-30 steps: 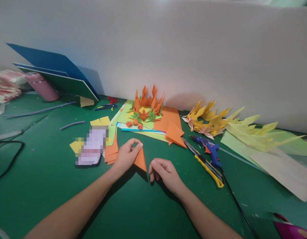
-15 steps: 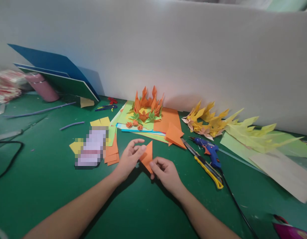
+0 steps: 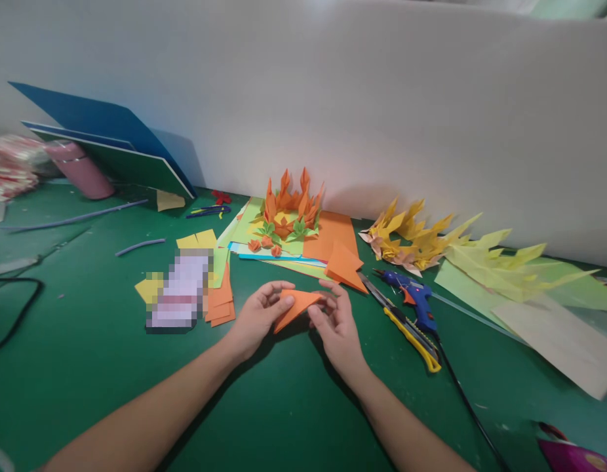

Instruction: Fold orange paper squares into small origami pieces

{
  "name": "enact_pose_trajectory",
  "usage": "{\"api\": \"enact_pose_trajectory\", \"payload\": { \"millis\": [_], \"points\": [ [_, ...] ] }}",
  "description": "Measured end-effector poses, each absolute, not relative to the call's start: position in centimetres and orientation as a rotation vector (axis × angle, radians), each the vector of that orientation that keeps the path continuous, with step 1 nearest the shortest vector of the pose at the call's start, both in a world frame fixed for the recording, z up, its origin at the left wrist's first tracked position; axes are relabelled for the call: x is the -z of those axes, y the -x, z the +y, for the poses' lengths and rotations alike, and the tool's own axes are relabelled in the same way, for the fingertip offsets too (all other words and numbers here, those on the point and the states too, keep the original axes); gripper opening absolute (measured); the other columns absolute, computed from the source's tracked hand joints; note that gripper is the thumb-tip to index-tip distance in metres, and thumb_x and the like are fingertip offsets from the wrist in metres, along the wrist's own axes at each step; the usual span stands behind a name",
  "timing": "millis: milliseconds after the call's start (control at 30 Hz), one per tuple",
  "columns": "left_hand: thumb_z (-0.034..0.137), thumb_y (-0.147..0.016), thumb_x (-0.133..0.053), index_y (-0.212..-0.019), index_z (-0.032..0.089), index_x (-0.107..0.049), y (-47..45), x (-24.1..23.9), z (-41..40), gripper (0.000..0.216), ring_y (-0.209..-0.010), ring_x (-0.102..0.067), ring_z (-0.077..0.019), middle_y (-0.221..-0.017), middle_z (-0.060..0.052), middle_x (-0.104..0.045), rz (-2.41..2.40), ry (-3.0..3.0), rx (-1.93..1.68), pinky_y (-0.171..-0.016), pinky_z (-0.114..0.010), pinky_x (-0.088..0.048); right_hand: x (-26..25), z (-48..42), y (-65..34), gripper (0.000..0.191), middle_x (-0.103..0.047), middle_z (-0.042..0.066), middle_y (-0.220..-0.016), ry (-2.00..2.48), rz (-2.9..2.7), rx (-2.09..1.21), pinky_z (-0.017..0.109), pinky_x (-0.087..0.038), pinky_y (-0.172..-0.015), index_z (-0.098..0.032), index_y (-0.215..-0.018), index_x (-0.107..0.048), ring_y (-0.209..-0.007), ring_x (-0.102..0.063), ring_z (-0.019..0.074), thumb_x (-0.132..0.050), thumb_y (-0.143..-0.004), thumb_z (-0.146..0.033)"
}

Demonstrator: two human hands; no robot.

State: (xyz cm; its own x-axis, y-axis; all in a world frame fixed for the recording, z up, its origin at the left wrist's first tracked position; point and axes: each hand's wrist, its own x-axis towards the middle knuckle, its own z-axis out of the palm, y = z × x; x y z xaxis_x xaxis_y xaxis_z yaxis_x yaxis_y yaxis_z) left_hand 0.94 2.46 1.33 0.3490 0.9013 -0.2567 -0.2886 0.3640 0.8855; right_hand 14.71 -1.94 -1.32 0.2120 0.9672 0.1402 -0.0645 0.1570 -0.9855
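A folded triangle of orange paper [image 3: 294, 305] is between my two hands above the green table. My left hand [image 3: 261, 314] pinches its left corner, thumb on top and fingers behind. My right hand [image 3: 339, 324] is at the right tip, its fingers curled around the point and its thumb just below; part of the tip is hidden by them. Beyond the hands lies another folded orange paper [image 3: 345, 265]. An orange origami crown with pointed petals [image 3: 293, 206] stands on coloured sheets, with small orange paper flowers [image 3: 267, 247] in front of it.
To the right lie a yellow utility knife [image 3: 414, 341], a blue glue gun [image 3: 419, 301] with its black cord, and yellow paper crowns [image 3: 406, 239]. On the left are orange paper squares [image 3: 219, 305], a blurred-out phone-like object [image 3: 180, 292], a pink bottle [image 3: 82, 172] and leaning boards [image 3: 121, 147].
The orange paper has turned from standing upright to lying more sideways, one point now toward the right. My right hand has moved up from its lower point to that right tip.
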Motion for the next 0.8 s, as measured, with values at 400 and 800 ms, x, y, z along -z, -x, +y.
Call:
{"api": "enact_pose_trajectory", "payload": {
  "millis": [400, 800],
  "points": [
    [0.032, -0.061, -0.073, -0.087, 0.021, -0.039, -1.23, -1.53, 2.21, 0.045, -0.047, -0.059, -0.0076, -0.055, 0.011, -0.055, 0.834, -0.949, -0.943, -0.05, -0.018, -0.048, 0.93, -2.12, -14.69, 0.023, -0.054, -0.001, -0.076, 1.124, -1.101, -1.019, 0.025, -0.048, -0.059, -0.023, -0.094, -0.051, -0.062, -0.054, 0.0116, -0.06, -0.077, -0.035],
    [0.03, -0.069, -0.066, -0.078, 0.017, -0.055, -1.32, -1.6, 2.01, 0.02, -0.053, -0.053, -0.0066, -0.062, 0.005, -0.057, 0.949, -1.073, -0.96, -0.051, -0.019, -0.044, 0.93, -1.95, -14.61, 0.023, -0.058, 0.0, -0.077, 1.138, -1.033, -0.998, 0.025, -0.05, -0.059, -0.023, -0.091, -0.052, -0.066, -0.058, 0.0132, -0.062, -0.074, -0.035]
  ]
}}
